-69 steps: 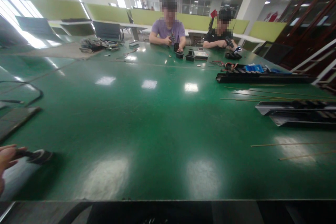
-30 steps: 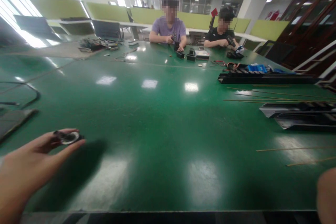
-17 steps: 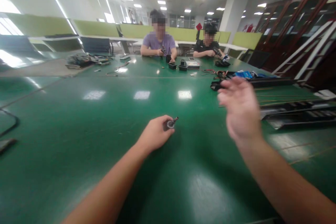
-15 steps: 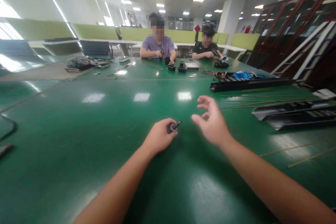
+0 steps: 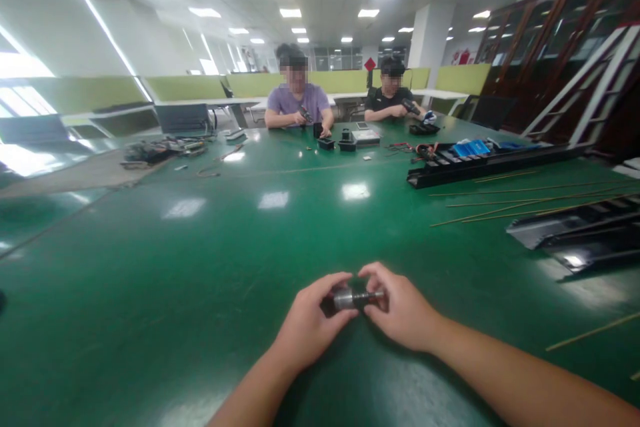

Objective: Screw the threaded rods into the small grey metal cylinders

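Observation:
My left hand (image 5: pixel 313 313) is closed around the thick end of a small metal cylinder with a narrow shaft (image 5: pixel 345 299). The part is silver and dark, lies roughly level and has its shaft pointing right. Around the thin end curl the fingers of my right hand (image 5: pixel 405 310), which hide its tip. Both hands are close together, low over the green tabletop (image 5: pixel 200 287). What kind of part it is, I cannot make out.
Black metal channels (image 5: pixel 590 230) and thin rods (image 5: pixel 500 207) lie at the right. Farther back is a black tray with blue packets (image 5: pixel 473 148). Across the table sit two people with hand tools, near small black boxes (image 5: pixel 347 141). Assorted parts (image 5: pixel 163 150) are heaped at the back left.
My right hand has come down and inward from its raised, spread position to the part's thin end. The left hand is nearer me, with the part turned more level. The view has shifted slightly.

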Motion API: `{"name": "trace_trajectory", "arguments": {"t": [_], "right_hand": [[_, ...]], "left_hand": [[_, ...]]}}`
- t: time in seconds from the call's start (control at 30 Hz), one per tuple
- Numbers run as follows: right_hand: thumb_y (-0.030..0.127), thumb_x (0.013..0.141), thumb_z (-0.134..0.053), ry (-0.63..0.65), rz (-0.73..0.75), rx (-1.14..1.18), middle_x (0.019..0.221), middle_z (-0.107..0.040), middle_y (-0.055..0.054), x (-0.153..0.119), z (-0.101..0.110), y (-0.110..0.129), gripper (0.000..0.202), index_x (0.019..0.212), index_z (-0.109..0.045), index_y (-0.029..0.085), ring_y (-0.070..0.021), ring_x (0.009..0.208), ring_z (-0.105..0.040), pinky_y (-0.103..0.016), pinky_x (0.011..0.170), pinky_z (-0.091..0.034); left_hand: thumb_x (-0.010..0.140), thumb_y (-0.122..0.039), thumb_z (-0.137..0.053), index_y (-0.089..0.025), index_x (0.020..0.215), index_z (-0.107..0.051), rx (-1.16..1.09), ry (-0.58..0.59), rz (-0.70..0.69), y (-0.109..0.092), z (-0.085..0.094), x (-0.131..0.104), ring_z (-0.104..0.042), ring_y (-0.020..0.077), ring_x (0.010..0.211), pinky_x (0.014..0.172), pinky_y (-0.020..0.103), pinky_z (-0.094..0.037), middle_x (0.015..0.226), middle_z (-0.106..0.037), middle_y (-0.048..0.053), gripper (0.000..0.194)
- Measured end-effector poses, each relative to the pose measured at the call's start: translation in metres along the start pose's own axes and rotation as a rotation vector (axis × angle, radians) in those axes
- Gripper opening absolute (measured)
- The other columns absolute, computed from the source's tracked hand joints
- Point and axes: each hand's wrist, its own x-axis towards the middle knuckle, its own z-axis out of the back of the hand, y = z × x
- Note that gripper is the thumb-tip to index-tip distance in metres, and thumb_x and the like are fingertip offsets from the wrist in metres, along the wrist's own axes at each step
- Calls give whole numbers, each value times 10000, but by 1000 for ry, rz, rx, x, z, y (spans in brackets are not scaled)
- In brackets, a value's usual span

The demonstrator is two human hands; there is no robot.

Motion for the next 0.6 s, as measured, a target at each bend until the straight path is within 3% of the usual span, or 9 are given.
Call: {"name": "trace_trajectory", "arguments": {"t": [0.17,0.43,0.6], "right_hand": [[99,747,-619,63,-34,45,690,-616,50,3,1,-3,405,1124,-597,245,-123,574,-561,-219,547,-383],[156,779,-637,51,-24,110,755,-674,18,4,0,3,219,990,-670,206,-127,620,-589,-212,572,-405],[177,794,-631,60,-32,80,672,-627,22,3,-1,3,104,879,-690,193,-120,575,-534,-212,536,-366]], "left_hand": [[756,-161,-745,-232,982,-661,-2,-18,71,-2,1,-2,-625,167,833,757,256,-461,922,-689,-10,251],[808,-231,-735,-253,1029,-677,15,37,23,-4,1,-2,-634,170,899,823,265,-462,977,-700,-6,230],[793,-208,-737,-246,1044,-680,19,9,80,-4,1,-1,-638,179,922,839,276,-472,1001,-704,5,261]]}}
